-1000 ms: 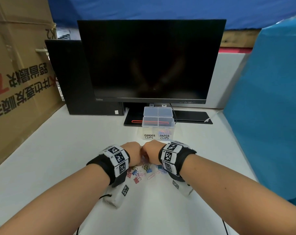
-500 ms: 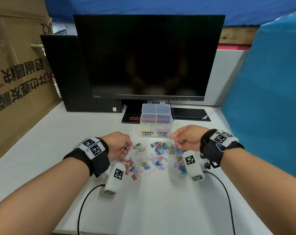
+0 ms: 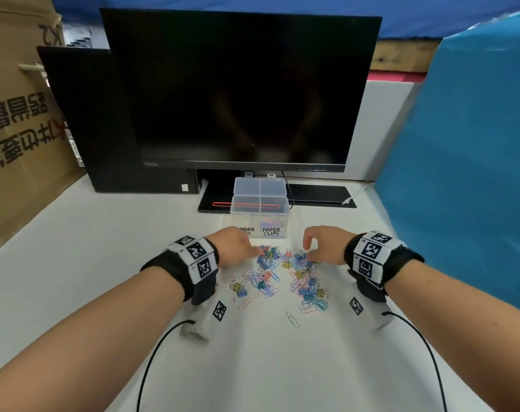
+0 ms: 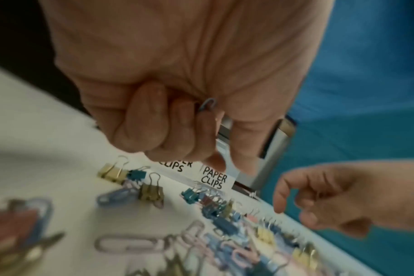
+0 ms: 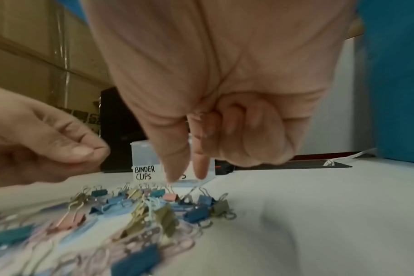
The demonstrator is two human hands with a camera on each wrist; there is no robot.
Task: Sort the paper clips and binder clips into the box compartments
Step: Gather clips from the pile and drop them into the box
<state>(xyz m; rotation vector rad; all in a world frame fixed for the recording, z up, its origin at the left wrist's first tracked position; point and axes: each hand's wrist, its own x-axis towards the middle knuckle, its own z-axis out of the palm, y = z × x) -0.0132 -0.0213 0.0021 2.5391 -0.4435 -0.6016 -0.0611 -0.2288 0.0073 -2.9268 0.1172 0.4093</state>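
Note:
A loose pile of coloured paper clips and binder clips [image 3: 282, 272] lies on the white table. Behind it stands the clear box [image 3: 285, 215], labelled BINDER CLIPS on the left and PAPER CLIPS on the right; pastel paper clips [image 3: 271, 223] lie in the right compartment. My left hand [image 3: 257, 250] is at the pile's far left edge and grips a blue paper clip [image 4: 207, 105] in its curled fingers. My right hand [image 5: 186, 178] points thumb and forefinger down just over a pink binder clip [image 5: 170, 196]. A thin wire shows faintly among its other, curled fingers.
A black monitor [image 3: 244, 90] and a computer case [image 3: 89, 120] stand close behind the box. A cardboard carton [image 3: 17, 120] walls the left side and a blue sheet [image 3: 467, 150] the right. Camera cables [image 3: 151, 361] trail off the near table edge.
A second ago both fists met over the pile; they then drew apart. Now both hands have come back down onto the pile's far edge.

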